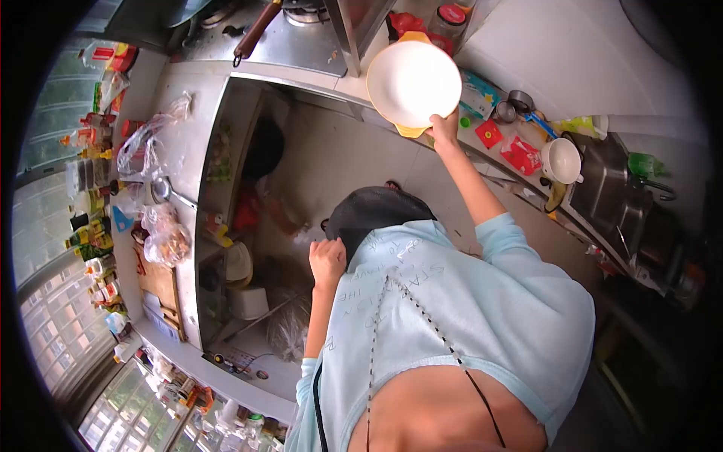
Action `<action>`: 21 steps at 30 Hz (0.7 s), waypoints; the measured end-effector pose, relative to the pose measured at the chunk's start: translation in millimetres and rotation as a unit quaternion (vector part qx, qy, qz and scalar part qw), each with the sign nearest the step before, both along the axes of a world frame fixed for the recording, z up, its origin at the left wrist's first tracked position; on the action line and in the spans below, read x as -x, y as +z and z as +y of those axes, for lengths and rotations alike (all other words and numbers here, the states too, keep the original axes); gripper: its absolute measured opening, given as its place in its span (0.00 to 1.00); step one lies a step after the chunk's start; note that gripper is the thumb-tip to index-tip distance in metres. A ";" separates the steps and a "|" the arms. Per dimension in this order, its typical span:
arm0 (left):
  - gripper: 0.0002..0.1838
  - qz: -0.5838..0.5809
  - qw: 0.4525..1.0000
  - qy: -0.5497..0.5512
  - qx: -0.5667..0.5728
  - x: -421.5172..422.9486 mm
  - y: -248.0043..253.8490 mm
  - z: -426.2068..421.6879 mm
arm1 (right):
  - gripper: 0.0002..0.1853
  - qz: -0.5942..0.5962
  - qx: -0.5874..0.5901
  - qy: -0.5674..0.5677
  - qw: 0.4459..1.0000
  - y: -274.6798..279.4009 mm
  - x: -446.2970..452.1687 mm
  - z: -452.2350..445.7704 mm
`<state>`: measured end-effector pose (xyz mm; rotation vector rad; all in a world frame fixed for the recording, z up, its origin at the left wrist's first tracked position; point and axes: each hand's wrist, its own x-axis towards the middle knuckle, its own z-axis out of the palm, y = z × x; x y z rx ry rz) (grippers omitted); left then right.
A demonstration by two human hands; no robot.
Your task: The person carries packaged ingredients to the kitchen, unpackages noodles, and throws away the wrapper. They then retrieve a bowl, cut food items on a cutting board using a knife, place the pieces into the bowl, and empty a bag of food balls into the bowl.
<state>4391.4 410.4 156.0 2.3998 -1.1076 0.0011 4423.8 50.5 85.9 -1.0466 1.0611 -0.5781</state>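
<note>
- Right hand (444, 132) pinches one handle of a yellow-rimmed dish (414, 79), with the thumb on its rim.
- Dish is held out at arm's length, its white inside facing up, between the stove (301, 56) and the counter with the sink (602, 184); whether it touches the counter edge, I cannot tell.
- Left hand (328, 263) is curled into a loose fist just beside the dark shorts (376, 215).
- Near the dish stands a jar (449, 22) with a red lid; farther along are a red packet (521, 154) and a white bowl (561, 160) beside the sink.
- Across the kitchen lie a ladle (162, 190) and plastic bags (166, 241).
</note>
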 end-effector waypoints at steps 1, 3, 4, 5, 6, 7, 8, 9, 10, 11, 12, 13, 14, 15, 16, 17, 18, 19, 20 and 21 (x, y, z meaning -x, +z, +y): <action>0.17 0.002 1.000 0.011 0.017 -1.3 0.7 -2.5 | 0.35 -0.002 -0.003 0.014 1.000 15.0 6.9 3.4; 0.17 0.004 0.998 0.033 0.048 -9.0 6.5 -9.1 | 0.32 -0.008 -0.010 0.040 0.999 39.3 19.7 11.9; 0.16 -0.004 0.998 0.032 0.049 -17.5 12.2 -17.4 | 0.28 -0.009 -0.027 0.057 0.998 41.2 26.5 14.0; 0.14 -0.011 0.998 0.030 0.049 -28.8 20.8 -29.5 | 0.27 -0.019 -0.030 0.076 0.996 49.3 31.5 19.7; 0.10 -0.002 0.998 -0.002 0.061 -41.1 33.5 -44.9 | 0.26 -0.028 -0.035 0.096 0.994 62.0 38.4 28.6; 0.07 0.006 0.997 -0.034 0.073 -55.2 47.6 -63.9 | 0.25 -0.040 -0.041 0.116 0.992 73.1 43.4 37.3; 0.14 -0.038 0.996 -0.060 0.051 -66.2 60.3 -82.7 | 0.25 -0.041 -0.047 0.134 0.989 80.4 46.8 45.8; 0.17 -0.047 0.993 -0.107 0.019 -75.1 80.0 -99.8 | 0.25 -0.038 -0.055 0.149 0.987 89.3 50.4 55.6; 0.20 -0.056 0.987 -0.152 -0.012 -80.8 90.8 -111.9 | 0.25 -0.035 -0.061 0.165 0.984 98.3 52.4 65.5; 0.22 -0.083 0.983 -0.161 -0.041 -83.6 86.5 -118.0 | 0.25 -0.033 -0.067 0.183 0.980 103.4 53.5 74.6; 0.24 -0.108 0.977 -0.170 -0.070 -85.1 82.3 -122.1 | 0.25 -0.037 -0.067 0.190 0.979 105.0 55.0 83.7; 0.27 -0.132 0.970 -0.176 -0.099 -83.5 80.2 -121.7 | 0.26 -0.041 -0.068 0.198 0.977 106.3 55.3 92.2; 0.29 -0.133 0.969 -0.172 -0.114 -80.6 79.5 -117.1 | 0.26 -0.047 -0.068 0.208 0.975 107.5 54.1 99.5; 0.30 -0.135 0.968 -0.166 -0.129 -77.2 78.2 -111.0 | 0.26 -0.048 -0.064 0.214 0.974 109.5 53.6 106.2; 0.32 -0.136 0.967 -0.157 -0.145 -75.0 76.5 -103.7 | 0.25 -0.051 -0.060 0.223 0.972 111.7 51.4 113.4; 0.32 -0.123 0.971 -0.152 -0.140 -72.8 74.2 -95.1 | 0.25 -0.053 -0.057 0.235 0.969 112.4 47.9 121.0; 0.33 -0.109 0.974 -0.144 -0.135 -70.1 71.4 -85.3 | 0.24 -0.053 -0.053 0.260 0.963 109.6 45.3 125.4; 0.33 -0.093 0.978 -0.133 -0.129 -67.1 69.0 -75.3 | 0.23 -0.048 -0.067 0.279 0.957 109.3 42.2 131.2; 0.31 -0.091 0.982 -0.111 -0.126 -64.5 67.2 -65.0 | 0.23 -0.041 -0.081 0.301 0.949 109.6 38.9 138.2; 0.31 -0.084 0.982 -0.099 -0.135 -61.1 66.0 -55.7 | 0.23 -0.035 -0.094 0.328 0.939 110.0 34.1 143.8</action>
